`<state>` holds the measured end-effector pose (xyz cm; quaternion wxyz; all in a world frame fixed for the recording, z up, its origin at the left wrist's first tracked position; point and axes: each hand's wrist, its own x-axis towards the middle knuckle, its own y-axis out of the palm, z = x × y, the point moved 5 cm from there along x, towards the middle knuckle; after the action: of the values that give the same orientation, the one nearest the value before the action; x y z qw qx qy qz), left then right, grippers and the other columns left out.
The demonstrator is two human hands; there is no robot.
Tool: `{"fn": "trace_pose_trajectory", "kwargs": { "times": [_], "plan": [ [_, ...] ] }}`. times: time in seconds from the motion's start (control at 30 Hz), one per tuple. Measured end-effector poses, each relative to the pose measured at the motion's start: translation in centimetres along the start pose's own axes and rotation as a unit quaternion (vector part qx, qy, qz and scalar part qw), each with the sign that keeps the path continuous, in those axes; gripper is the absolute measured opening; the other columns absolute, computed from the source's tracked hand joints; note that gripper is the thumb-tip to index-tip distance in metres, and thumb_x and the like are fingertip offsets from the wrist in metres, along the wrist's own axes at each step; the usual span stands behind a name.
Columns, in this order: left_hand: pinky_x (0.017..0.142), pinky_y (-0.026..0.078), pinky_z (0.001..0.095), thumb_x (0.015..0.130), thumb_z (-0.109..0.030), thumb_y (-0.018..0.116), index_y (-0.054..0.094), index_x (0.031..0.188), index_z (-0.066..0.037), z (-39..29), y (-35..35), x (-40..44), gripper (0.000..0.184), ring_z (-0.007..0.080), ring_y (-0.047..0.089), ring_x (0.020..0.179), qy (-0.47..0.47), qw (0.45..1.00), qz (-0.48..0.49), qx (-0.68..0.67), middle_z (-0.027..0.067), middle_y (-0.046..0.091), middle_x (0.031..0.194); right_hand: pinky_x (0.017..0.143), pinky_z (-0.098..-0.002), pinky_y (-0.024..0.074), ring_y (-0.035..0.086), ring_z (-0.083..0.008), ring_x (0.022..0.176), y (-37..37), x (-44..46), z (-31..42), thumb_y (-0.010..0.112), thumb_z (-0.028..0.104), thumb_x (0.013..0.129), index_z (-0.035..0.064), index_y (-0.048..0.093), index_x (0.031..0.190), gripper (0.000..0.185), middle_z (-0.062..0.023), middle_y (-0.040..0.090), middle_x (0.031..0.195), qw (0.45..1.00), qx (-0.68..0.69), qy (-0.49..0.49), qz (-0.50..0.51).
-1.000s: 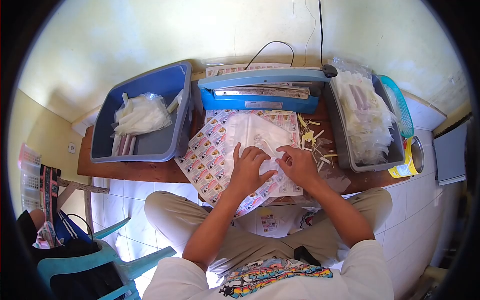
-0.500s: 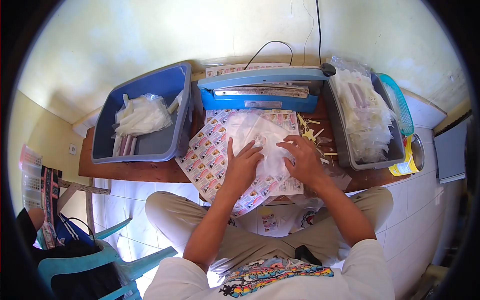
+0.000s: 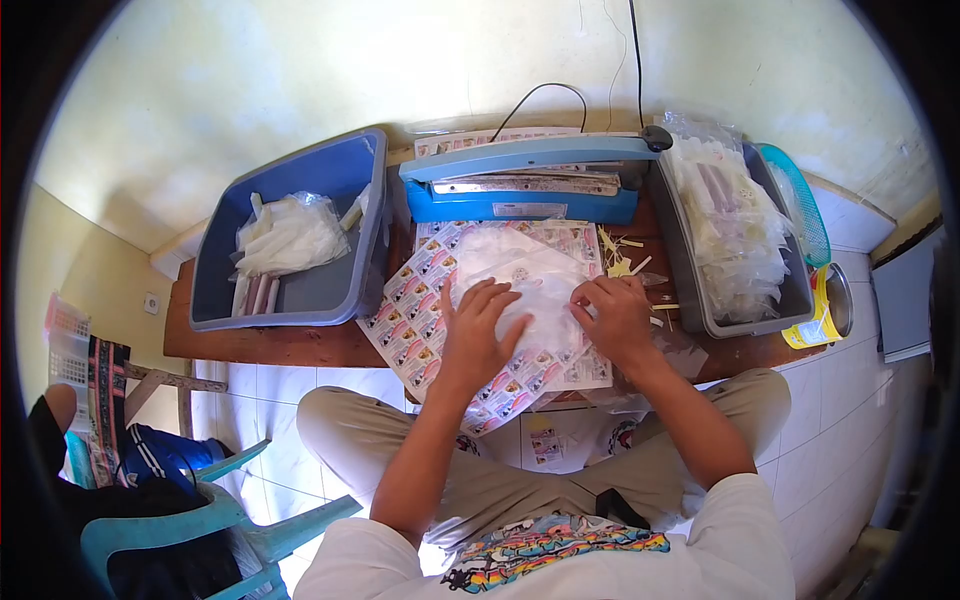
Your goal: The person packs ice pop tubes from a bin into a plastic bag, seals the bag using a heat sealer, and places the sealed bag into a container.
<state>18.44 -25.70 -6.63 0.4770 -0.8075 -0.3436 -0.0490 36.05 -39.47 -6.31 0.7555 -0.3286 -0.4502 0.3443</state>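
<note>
White translucent plastic bags [image 3: 515, 262] lie on printed label sheets [image 3: 418, 290] at the middle of the wooden table. My left hand [image 3: 480, 335] rests on the left part of the bags with its fingers spread. At their right edge is my right hand [image 3: 613, 318], fingers curled and thumb near the fingertips; whatever it may pinch is too small to make out. Behind the bags stands a blue heat sealer [image 3: 520, 206] with its long arm above the sealing bar.
A blue-grey bin [image 3: 330, 290] with white packets is on the left. Filled packets [image 3: 735, 235] heap over a grey bin [image 3: 715, 325] on the right. Yellow strips [image 3: 622, 262], a yellow can [image 3: 818, 318], a teal basket [image 3: 805, 205] and a teal chair [image 3: 165, 530] also show.
My right hand has shifted right to the bags' edge and its fingers have curled in. My left hand has moved slightly, staying spread on the plastic. The whole view has shifted a little.
</note>
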Motion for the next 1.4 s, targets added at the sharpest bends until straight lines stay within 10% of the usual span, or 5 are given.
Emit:
{"fn": "trace_pose_trajectory", "kwargs": {
  "times": [0.47,0.73,1.4],
  "plan": [
    [0.121,0.036,0.061,0.093,-0.013,0.077,0.08,0.107,-0.013,1.1,1.9,-0.5,0.014,0.0282,0.072,0.113,-0.04,0.998,0.029,0.026,0.0056,0.078,0.116,0.085,-0.0427,0.0463,0.068,-0.0237,0.079,0.6,-0.1,-0.6,0.09,0.021,0.079,0.0155,0.078,0.095,0.021,0.0005,0.071,0.079,0.988,0.129,0.034,0.079],
    [0.101,0.053,0.048,0.085,0.0,0.072,0.074,0.106,-0.008,1.8,1.6,-0.5,0.023,0.0325,0.071,0.109,-0.159,0.987,0.006,0.006,0.011,0.076,0.108,0.084,-0.042,0.0493,0.067,-0.026,0.086,-0.6,-0.1,0.2,0.087,0.01,0.079,0.0131,0.078,0.095,0.018,-0.0023,0.068,0.082,0.995,0.075,-0.059,-0.037],
    [0.082,0.052,0.045,0.091,0.002,0.075,0.075,0.107,-0.008,0.1,1.0,-0.3,0.019,0.032,0.062,0.095,0.0,0.998,-0.066,-0.023,0.0103,0.064,0.098,0.086,-0.0448,0.056,0.071,-0.0319,0.096,1.2,-1.2,-0.6,0.077,0.001,0.081,0.0125,0.076,0.113,0.034,-0.007,0.071,0.097,0.996,0.088,-0.004,0.022]
  ]
}}
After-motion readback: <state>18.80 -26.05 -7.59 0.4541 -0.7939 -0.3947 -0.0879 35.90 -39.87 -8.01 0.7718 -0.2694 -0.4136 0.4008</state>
